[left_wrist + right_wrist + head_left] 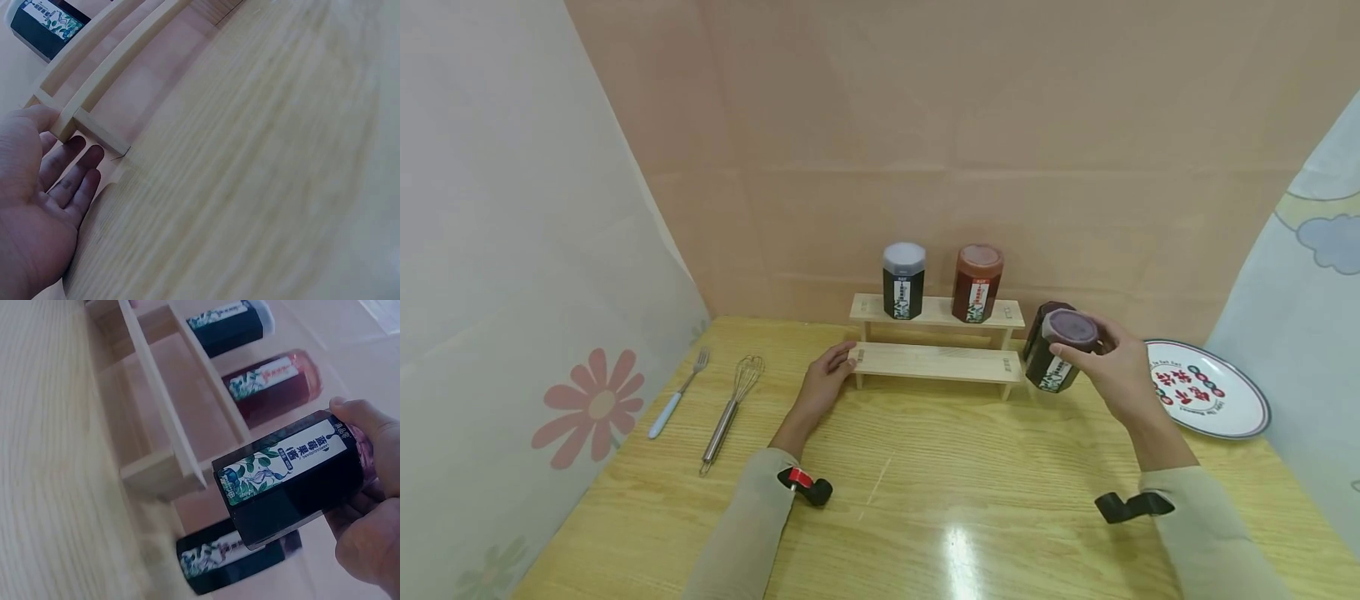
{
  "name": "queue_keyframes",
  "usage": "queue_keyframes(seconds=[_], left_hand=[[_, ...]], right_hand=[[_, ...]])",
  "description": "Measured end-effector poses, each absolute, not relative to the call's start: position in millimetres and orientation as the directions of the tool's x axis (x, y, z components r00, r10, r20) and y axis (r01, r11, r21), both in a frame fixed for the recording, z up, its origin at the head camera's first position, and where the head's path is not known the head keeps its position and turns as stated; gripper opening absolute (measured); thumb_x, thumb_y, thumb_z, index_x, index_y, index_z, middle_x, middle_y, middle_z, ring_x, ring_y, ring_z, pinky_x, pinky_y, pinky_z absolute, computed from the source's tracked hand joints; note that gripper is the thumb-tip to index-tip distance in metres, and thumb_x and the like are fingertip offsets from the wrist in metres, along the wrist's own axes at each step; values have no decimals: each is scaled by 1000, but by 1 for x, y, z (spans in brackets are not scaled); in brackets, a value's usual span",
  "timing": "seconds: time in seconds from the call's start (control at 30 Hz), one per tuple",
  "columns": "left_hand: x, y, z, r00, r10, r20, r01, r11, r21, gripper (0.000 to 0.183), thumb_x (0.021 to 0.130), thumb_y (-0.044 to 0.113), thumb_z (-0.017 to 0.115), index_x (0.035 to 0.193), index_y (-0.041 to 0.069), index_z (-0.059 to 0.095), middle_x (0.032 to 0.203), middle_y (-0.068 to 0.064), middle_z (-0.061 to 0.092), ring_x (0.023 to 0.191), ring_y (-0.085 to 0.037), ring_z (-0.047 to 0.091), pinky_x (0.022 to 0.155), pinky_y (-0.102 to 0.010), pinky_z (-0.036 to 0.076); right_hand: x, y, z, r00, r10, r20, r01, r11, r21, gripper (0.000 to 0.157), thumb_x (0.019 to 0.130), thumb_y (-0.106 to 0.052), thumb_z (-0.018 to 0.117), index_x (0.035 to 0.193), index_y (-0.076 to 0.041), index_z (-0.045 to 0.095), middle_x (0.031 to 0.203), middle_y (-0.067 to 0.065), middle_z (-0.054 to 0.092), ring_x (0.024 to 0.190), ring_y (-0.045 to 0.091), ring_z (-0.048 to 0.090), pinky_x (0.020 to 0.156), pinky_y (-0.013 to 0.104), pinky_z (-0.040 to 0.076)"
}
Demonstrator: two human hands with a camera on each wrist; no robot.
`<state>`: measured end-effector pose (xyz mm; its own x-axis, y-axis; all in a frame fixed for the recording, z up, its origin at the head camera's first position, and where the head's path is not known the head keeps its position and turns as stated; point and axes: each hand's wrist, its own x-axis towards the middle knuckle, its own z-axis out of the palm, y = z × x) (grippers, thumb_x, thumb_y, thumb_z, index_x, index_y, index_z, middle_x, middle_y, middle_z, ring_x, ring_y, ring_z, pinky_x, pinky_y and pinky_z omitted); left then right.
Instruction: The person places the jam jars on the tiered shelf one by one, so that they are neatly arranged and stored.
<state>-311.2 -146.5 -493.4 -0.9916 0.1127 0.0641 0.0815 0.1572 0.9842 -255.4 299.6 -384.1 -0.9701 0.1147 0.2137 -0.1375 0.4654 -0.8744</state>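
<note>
My left hand [826,379] holds the left end of the lower step of a two-step wooden rack [936,362], its thumb against the step's edge in the left wrist view. My right hand [1123,367] grips a dark jam jar with a purple lid [1072,329] near its top. This jar is tilted and raised off the table, just right of the rack. Behind it, partly hidden, another dark jam jar [219,555] stands beside the rack. On the upper step are a white-lidded jar [903,283] at left and a red-lidded jar [977,285] at right.
A white oval plate [1243,404] with red lettering lies at the right, behind my right hand. At the left lie a fork with a pale blue handle [673,404] and a metal whisk [730,417]. A cloth-covered wall [850,125] rises behind the wooden table [925,483].
</note>
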Motion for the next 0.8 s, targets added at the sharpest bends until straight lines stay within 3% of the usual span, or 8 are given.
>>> queue_keyframes(seconds=[0.17, 0.5, 0.8], left_hand=[[-312, -147, -494, -992, 106, 76, 92, 163, 982, 46, 107, 31, 59, 151, 20, 54, 155, -8, 53, 147, -25, 48, 121, -47, 42], [-311, -146, -494, -994, 81, 75, 88, 171, 981, 44, 106, 31, 61, 149, 21, 56, 153, -7, 56, 145, -24, 50, 119, -45, 45], [-309, -145, -493, -994, 76, 73, 86, 182, 980, 45, 106, 32, 59, 150, 22, 55, 156, -9, 53, 147, -26, 47, 120, -47, 43]], right_hand=[[-256, 279, -373, -968, 71, 239, -188, 420, -888, 75, 89, -29, 83, 154, -15, 48, 140, -5, 57, 130, -2, 54, 101, 4, 45], [-267, 231, -362, -952, -46, 303, -302, 298, -905, 67, 89, -19, 84, 148, -9, 53, 129, -6, 60, 115, -2, 61, 91, 8, 53], [-279, 193, -363, -965, -75, 252, -263, 263, -928, 70, 85, -25, 87, 146, -14, 55, 138, 6, 57, 125, 10, 59, 97, 8, 50]])
